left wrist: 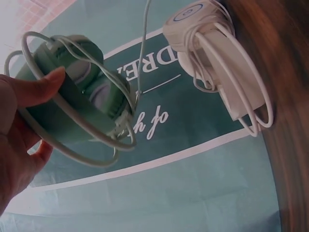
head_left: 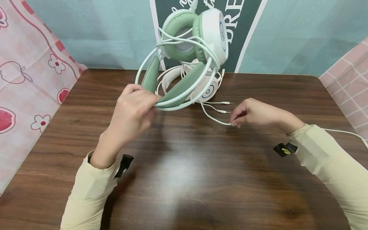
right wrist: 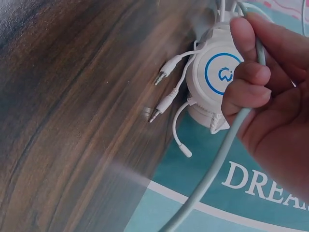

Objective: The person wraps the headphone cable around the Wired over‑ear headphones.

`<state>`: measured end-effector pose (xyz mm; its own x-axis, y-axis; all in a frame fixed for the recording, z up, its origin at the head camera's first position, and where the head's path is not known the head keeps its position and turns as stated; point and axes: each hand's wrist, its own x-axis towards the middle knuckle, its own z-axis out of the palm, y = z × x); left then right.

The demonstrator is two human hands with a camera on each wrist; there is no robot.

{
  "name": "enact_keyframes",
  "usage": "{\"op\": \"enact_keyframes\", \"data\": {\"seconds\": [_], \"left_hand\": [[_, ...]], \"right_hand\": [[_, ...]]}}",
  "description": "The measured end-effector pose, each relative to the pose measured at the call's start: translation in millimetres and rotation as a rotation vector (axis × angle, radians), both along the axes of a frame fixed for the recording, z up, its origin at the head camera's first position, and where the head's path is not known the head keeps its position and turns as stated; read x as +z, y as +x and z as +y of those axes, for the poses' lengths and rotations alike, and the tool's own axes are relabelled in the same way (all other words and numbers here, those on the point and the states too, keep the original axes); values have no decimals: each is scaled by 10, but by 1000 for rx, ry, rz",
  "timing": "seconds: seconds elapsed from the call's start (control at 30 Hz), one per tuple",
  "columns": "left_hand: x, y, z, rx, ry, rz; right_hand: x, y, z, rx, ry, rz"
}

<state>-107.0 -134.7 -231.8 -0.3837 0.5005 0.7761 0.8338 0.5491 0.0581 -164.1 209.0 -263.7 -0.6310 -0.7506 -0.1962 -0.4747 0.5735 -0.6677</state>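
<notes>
My left hand (head_left: 133,107) grips the headband of pale green and white headphones (head_left: 198,38), raised above the table with the ear cups pointing away. Their cable crosses the ear cups and loops around the headband. In the left wrist view, thumb and fingers clasp the green headband (left wrist: 72,108) from both sides. My right hand (head_left: 253,111) pinches a thin pale cable (head_left: 214,118) to the right of the headphones. The right wrist view shows this cable (right wrist: 205,183) running through the curled fingers. Behind the raised pair, white headphones (head_left: 208,91) rest on the table, partly hidden.
Two white audio plugs (head_left: 225,103) lie beside the white headphones, whose small microphone (right wrist: 183,149) shows in the right wrist view. The dark wooden table (head_left: 178,172) meets a blue-green cloth (head_left: 281,41) behind. Another stretch of cable (head_left: 342,131) passes beyond the right sleeve.
</notes>
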Motion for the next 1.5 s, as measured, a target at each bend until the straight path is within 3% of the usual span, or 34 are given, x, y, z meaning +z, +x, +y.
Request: {"op": "enact_keyframes", "data": {"seconds": [0.2, 0.33, 0.5, 0.9, 1.07, 1.3, 1.5], "left_hand": [[-65, -35, -16, 100, -96, 34], [-90, -45, -8, 134, -165, 51], [-115, -49, 10, 172, -235, 68], [-160, 3, 74, 266, -333, 153], [-143, 55, 108, 282, -375, 127], [-117, 124, 133, 291, -395, 93], [-124, 141, 134, 295, -382, 105]], "right_hand": [[86, 27, 65, 77, -60, -37], [187, 41, 126, 148, -103, -44], [320, 71, 196, 174, -112, -66], [635, 103, 356, 97, -173, 122], [654, 116, 354, 92, -171, 167], [677, 192, 338, -18, -125, 209], [681, 262, 287, -62, -96, 224]]}}
